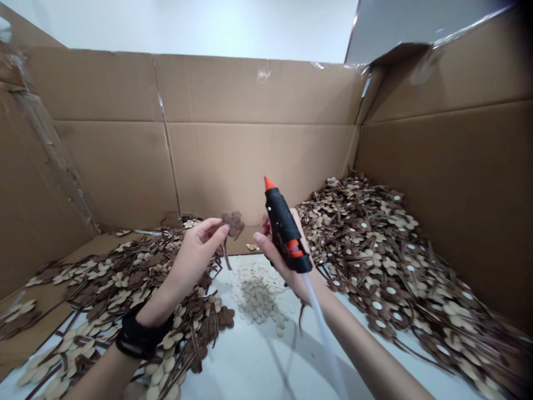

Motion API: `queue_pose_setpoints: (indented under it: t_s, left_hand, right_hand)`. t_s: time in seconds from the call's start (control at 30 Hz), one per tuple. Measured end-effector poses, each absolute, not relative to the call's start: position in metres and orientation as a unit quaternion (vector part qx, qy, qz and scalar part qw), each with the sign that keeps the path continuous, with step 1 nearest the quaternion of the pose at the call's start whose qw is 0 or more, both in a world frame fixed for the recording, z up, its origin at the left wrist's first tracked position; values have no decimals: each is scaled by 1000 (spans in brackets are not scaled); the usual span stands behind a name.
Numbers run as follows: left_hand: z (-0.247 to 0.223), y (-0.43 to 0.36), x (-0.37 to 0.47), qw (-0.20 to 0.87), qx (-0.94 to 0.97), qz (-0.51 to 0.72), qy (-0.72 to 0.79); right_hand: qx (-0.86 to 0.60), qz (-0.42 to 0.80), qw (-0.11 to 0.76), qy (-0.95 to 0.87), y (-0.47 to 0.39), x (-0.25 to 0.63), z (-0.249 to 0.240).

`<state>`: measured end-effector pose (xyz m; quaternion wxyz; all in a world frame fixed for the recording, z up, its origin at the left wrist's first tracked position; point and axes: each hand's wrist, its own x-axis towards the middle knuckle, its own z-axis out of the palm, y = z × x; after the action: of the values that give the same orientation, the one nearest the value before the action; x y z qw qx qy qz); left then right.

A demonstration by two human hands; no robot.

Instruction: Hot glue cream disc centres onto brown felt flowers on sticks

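Observation:
Between the thumb and fingers of my left hand (204, 236) is a brown felt flower (233, 223) with thin strips hanging down from it. My right hand (287, 266) is wrapped round a black glue gun (285, 228). Its orange nozzle (268, 182) points up and away, and a long whitish glue stick (320, 328) sticks out of its back end. The gun is a short way right of the flower, not touching it. Below and between the hands lies a spread of small pale discs (260, 297) on the white table surface (241, 361).
A heap of brown and beige felt flowers (141, 283) covers the left side. On the right a taller pile of flowers (375, 250), many with white centres, leans against the cardboard. Cardboard walls (258, 155) stand at the back and both sides.

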<state>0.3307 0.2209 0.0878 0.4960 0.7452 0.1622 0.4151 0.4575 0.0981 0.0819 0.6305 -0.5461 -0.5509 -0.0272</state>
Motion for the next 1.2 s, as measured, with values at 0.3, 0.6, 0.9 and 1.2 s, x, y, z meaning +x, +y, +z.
queue_pose_setpoints:
  t_s: [0.3, 0.6, 0.9, 1.2]
  left_hand:
    - [92, 224, 330, 596, 681, 398, 152]
    - [95, 217, 329, 596, 695, 376, 140]
    - [96, 217, 328, 585, 701, 380, 147]
    - [95, 219, 328, 587, 701, 379, 139]
  right_hand:
    - [-463, 240, 652, -550, 93, 493, 84]
    - [-551, 228, 614, -517, 95, 500, 79]
    - [-584, 199, 601, -508, 95, 498, 82]
    - [-593, 182, 592, -514, 96, 496, 83]
